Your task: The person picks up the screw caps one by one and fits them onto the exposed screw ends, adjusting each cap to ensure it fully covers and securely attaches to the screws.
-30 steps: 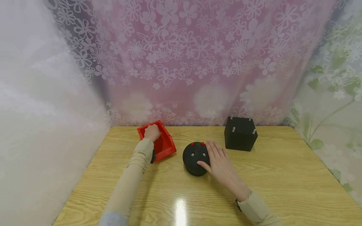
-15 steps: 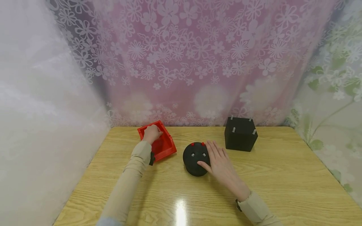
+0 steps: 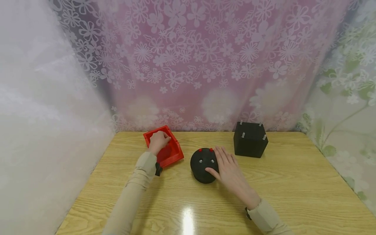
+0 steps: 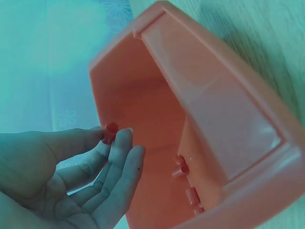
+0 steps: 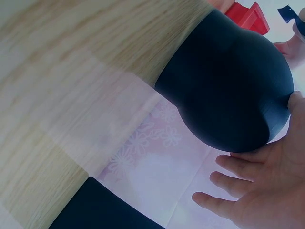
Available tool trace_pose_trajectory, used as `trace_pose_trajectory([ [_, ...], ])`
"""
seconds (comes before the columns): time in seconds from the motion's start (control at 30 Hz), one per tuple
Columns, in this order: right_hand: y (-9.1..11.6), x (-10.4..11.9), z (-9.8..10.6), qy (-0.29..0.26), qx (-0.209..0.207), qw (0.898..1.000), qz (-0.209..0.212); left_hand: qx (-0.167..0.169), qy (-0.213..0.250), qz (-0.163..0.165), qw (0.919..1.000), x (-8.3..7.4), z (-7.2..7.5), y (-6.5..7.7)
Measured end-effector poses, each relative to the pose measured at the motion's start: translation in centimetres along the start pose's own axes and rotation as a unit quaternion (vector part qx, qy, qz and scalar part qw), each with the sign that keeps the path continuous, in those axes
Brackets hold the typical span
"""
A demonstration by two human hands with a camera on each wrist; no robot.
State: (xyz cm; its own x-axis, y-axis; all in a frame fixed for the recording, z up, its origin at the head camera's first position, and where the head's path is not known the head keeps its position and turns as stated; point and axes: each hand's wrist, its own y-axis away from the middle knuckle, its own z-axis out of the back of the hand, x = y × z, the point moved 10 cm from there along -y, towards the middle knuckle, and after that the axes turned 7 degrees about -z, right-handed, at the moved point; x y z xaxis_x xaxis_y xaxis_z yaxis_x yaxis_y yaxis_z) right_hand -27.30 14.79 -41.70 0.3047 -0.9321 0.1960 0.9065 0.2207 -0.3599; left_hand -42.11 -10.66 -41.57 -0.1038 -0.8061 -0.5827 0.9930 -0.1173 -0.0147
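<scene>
Behind, floral curtains (image 3: 205, 65) enclose the wooden table (image 3: 293, 182).

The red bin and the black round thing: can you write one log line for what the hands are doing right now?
left hand: pinches small red peg over red bin | right hand: rests flat against black round block | black cube: untouched

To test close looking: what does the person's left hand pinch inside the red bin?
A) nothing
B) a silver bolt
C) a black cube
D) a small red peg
D: the left wrist view shows the left hand pinching a small red peg inside the red bin.
</scene>
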Motion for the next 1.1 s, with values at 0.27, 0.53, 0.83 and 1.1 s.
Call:
trace_pose_trajectory([
  [0.27,-0.1,0.2,0.0,0.001,-0.004,1.0,0.004,-0.024,0.047,-0.006,0.9986,0.2,0.0,1.3],
  [0.53,-0.1,0.1,0.0,0.0,-0.005,1.0,0.003,-0.051,0.103,-0.026,0.9931,-0.3,0.0,2.3],
  [0.83,-0.2,0.3,0.3,0.001,-0.02,1.0,0.009,-0.071,0.147,-0.041,0.9857,-1.0,-0.9,3.5],
  [1.1,-0.1,0.3,0.3,0.003,-0.018,1.0,0.009,-0.084,0.2,-0.049,0.975,-1.4,-2.0,4.6],
])
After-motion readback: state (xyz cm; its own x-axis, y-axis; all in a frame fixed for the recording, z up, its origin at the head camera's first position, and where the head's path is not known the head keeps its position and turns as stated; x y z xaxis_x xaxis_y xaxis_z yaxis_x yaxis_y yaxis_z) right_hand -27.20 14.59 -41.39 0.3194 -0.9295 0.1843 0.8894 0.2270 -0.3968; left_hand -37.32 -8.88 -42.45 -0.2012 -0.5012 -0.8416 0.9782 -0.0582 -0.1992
